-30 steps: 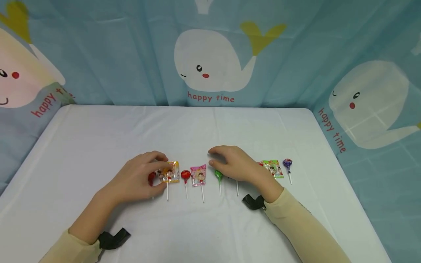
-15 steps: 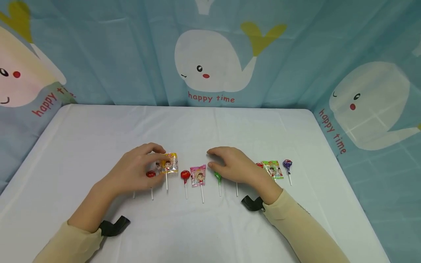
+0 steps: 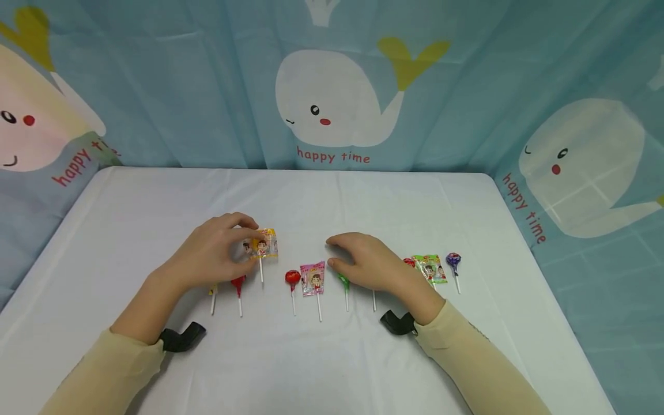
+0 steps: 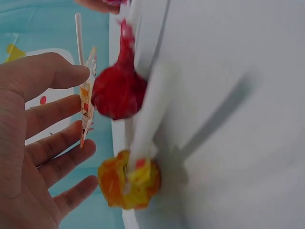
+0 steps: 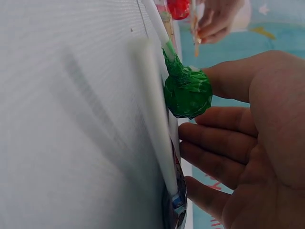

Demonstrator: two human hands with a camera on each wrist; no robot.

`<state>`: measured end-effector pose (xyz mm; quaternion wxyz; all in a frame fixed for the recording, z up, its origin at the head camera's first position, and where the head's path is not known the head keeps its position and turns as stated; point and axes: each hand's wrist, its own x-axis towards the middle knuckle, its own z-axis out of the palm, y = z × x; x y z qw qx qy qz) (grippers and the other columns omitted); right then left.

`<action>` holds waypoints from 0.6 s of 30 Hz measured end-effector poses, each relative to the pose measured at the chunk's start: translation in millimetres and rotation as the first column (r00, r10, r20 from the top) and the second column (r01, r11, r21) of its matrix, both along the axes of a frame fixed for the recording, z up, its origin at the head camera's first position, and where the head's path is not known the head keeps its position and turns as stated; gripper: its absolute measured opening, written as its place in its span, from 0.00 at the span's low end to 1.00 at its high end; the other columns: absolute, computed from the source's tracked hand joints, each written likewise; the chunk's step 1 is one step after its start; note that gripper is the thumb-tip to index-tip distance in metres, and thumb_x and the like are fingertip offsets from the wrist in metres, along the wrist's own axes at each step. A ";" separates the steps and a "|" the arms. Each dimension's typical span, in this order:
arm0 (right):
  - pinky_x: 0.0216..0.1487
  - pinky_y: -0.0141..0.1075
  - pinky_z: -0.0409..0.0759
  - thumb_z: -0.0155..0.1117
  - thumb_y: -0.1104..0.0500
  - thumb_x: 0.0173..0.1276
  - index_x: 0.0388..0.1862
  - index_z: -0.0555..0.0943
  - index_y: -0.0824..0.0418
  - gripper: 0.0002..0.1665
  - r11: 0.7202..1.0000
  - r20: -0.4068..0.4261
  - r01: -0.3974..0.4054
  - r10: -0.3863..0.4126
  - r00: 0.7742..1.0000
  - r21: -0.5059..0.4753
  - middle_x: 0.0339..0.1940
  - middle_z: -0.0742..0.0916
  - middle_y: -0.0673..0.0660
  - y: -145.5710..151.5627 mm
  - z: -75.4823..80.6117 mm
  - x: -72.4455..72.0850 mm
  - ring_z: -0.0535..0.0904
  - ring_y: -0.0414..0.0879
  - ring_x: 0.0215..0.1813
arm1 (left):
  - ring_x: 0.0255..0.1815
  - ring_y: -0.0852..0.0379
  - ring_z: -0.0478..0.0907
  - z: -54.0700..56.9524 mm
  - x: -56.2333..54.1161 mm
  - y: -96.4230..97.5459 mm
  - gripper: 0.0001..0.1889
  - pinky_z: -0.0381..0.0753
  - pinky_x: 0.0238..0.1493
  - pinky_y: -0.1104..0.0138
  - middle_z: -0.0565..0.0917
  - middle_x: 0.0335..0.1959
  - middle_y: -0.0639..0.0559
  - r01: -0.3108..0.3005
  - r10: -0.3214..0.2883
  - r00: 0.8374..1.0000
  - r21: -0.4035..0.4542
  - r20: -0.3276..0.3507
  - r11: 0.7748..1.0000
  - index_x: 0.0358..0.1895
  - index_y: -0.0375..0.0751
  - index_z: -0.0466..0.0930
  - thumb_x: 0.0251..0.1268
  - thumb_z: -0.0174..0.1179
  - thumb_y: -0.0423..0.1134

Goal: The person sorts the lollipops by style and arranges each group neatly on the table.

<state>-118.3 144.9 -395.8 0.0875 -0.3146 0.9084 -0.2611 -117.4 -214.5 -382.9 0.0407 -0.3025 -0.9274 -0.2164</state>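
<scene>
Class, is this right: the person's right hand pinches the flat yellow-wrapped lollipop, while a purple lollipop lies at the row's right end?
Wrong hand: the head view shows the left hand pinching the flat yellow-wrapped lollipop; the purple lollipop lies as stated.

The right hand (image 5: 269, 157) is holding its fingers just beside a green lollipop (image 5: 188, 98); a blurred white stick (image 5: 155, 109) is slanting over the table (image 5: 62, 152); beyond, the left hand (image 5: 221, 18) is pinching an orange wrapper (image 5: 196, 46).

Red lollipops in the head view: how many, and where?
3 visible: a red lollipop by the left hand, another beside the pink packet, and a third beside the green packet, partly hidden by the right wrist. More may be hidden.
</scene>
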 end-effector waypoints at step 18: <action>0.78 0.46 0.74 0.69 0.50 0.80 0.73 0.82 0.61 0.28 1.000 -0.027 -0.007 0.007 1.000 0.009 0.70 0.86 0.55 0.1 -3.0 0.3 0.80 0.50 0.74 | 0.59 0.46 0.80 -1.7 -43.9 5.0 0.20 0.83 0.62 0.44 0.83 0.59 0.49 -0.014 0.020 0.988 -0.039 0.150 0.999 0.58 0.46 0.93 0.62 0.75 0.41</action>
